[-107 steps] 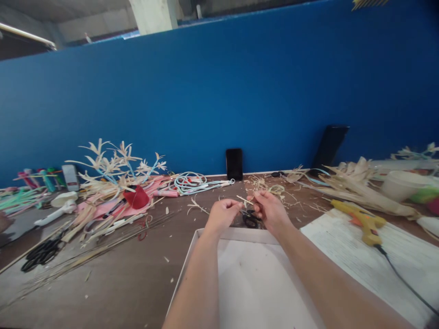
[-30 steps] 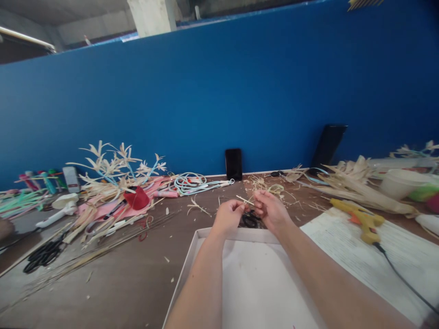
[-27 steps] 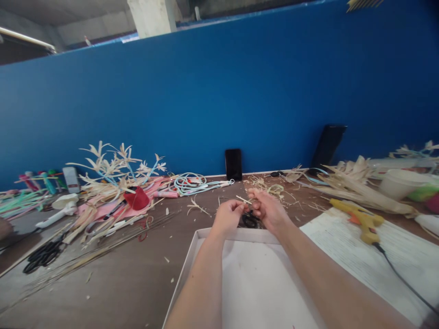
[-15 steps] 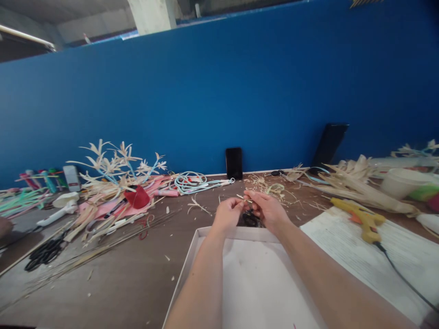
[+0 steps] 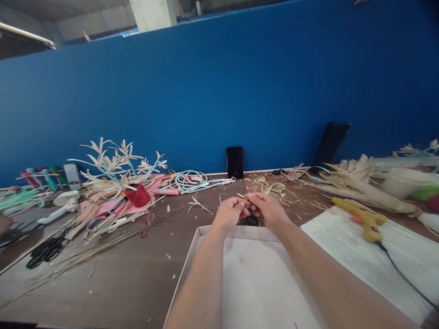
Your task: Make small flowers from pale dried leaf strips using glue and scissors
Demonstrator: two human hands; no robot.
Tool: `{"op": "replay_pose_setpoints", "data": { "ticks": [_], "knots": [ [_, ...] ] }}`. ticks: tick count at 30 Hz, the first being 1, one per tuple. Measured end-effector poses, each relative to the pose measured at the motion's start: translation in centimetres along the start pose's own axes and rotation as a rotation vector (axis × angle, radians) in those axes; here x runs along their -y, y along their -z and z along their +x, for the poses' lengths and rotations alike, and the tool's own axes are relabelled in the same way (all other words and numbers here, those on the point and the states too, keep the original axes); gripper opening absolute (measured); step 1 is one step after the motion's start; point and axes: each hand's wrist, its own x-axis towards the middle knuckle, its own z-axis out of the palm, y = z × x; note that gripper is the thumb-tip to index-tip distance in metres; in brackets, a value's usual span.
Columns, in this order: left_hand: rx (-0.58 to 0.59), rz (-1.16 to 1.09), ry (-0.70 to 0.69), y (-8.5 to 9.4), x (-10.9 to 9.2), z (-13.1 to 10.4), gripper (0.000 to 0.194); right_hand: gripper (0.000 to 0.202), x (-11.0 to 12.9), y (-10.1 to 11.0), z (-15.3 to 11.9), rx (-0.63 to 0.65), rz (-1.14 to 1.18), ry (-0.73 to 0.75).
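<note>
My left hand [image 5: 229, 213] and my right hand [image 5: 268, 210] meet over the far edge of a white box lid [image 5: 254, 278]. The fingers of both are pinched round a small pale strip [image 5: 241, 195], whose tip sticks out between them. Most of the strip is hidden by the fingertips. Beneath my hands lies a dark object [image 5: 252, 219], partly covered, perhaps scissors. Pale fibre scraps [image 5: 274, 188] are scattered just beyond my right hand.
A phone [image 5: 234, 162] leans on the blue partition [image 5: 206, 91]. To the right, a yellow glue gun [image 5: 368, 221] rests on paper. Black scissors [image 5: 46, 251], a red object [image 5: 137, 195] and husk flowers [image 5: 116, 162] are at left. Another person's hand [image 5: 4, 225] shows at the left edge.
My fingertips have shifted slightly round the strip, and its visible tip now points more upward. The surroundings look the same apart from a slight camera shift.
</note>
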Motion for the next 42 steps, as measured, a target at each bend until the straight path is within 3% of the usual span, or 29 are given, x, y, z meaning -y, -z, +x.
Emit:
{"op": "replay_pose_setpoints", "data": {
  "ticks": [8, 15, 19, 30, 34, 38, 42],
  "knots": [
    [-0.021, 0.194, -0.017, 0.2, -0.3, -0.2, 0.013, 0.032, -0.3, 0.1, 0.3, -0.043, -0.078, -0.005],
    [-0.067, 0.036, 0.03, 0.1, 0.0, 0.3, 0.013, 0.034, 0.2, 0.1, 0.0, 0.023, 0.014, -0.07],
    [-0.076, -0.008, 0.029, 0.0, 0.0, 0.3, 0.013, 0.033, 0.0, 0.1, -0.1, 0.094, -0.068, -0.039],
    [-0.012, 0.044, 0.096, 0.7, -0.7, -0.2, 0.015, 0.029, 0.0, 0.4, 0.4, -0.081, 0.061, -0.015],
    [-0.017, 0.168, 0.075, 1.4, -0.4, -0.1, 0.018, 0.028, -0.1, 0.4, 0.4, -0.12, -0.121, 0.02],
    [-0.143, 0.252, -0.022, 2.2, 0.0, 0.3, 0.02, 0.029, 0.1, 0.6, 0.2, -0.153, -0.466, 0.081],
    [-0.28, 0.274, -0.105, 2.4, -0.3, 0.2, 0.023, 0.029, 0.4, 0.6, -0.2, -0.082, -0.726, 0.131]
  ]
}}
